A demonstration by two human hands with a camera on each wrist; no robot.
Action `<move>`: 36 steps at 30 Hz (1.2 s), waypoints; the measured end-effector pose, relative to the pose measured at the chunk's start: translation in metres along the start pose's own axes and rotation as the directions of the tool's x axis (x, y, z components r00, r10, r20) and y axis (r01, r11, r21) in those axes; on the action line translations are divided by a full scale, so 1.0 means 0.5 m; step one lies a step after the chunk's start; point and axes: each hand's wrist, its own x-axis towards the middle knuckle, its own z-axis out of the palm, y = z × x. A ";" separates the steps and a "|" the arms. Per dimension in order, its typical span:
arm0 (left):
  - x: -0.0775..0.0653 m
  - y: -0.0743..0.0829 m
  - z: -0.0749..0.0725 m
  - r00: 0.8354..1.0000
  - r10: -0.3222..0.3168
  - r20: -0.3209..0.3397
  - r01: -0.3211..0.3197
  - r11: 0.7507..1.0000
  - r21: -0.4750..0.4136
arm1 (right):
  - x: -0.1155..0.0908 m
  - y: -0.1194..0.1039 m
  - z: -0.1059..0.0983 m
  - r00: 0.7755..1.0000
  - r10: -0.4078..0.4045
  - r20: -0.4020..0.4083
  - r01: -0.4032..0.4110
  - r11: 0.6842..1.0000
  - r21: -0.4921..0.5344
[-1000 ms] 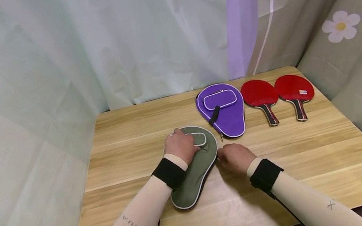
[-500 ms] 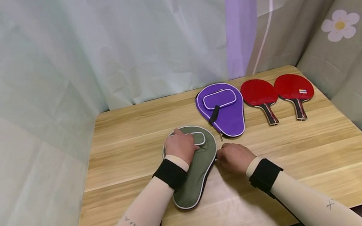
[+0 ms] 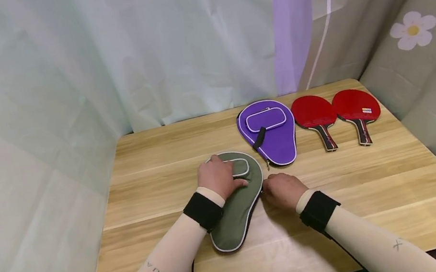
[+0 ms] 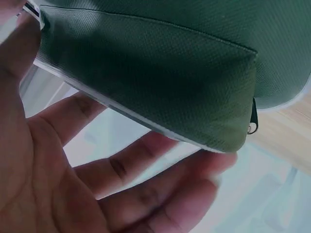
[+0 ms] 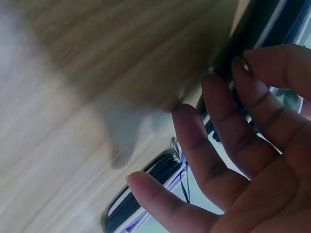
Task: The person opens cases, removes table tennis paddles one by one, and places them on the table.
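Note:
A grey-green table tennis paddle case [image 3: 236,215] with white piping lies slanted on the table. My left hand [image 3: 217,178] grips it at its small front pocket [image 3: 241,166], thumb lying on the fabric below. In the left wrist view the fingers curve along the pocket's white-trimmed edge [image 4: 116,111]. My right hand [image 3: 284,191] is at the case's right edge, thumb and forefinger pinching the zipper pull, mostly covered by the fingertips [image 5: 252,65]. The other right fingers are loosely spread. Whether anything is inside the case is hidden.
A purple paddle case [image 3: 284,139] lies behind the right hand. To its right are two red table tennis paddles [image 3: 313,112], handles toward me, on the wooden table [image 3: 153,167]. Curtains [image 3: 194,52] hang behind and on both sides.
My left thumb has stretched out to the right over the case. The case's lower end has shifted slightly right. The right hand stays at the zipper, almost unmoved.

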 end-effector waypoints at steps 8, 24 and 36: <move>-0.001 0.001 0.009 1.000 0.031 0.001 -0.030 0.997 -0.067 | 0.001 0.002 0.011 0.999 -0.024 -0.021 0.024 1.000 -0.020; 0.012 0.014 0.018 1.000 0.007 -0.023 -0.008 0.999 -0.041 | -0.002 0.002 0.005 0.994 -0.097 -0.053 0.099 0.994 0.047; 0.015 0.015 0.018 1.000 0.002 0.000 -0.002 0.999 -0.036 | -0.004 0.002 0.002 0.995 -0.083 -0.052 0.086 0.995 0.046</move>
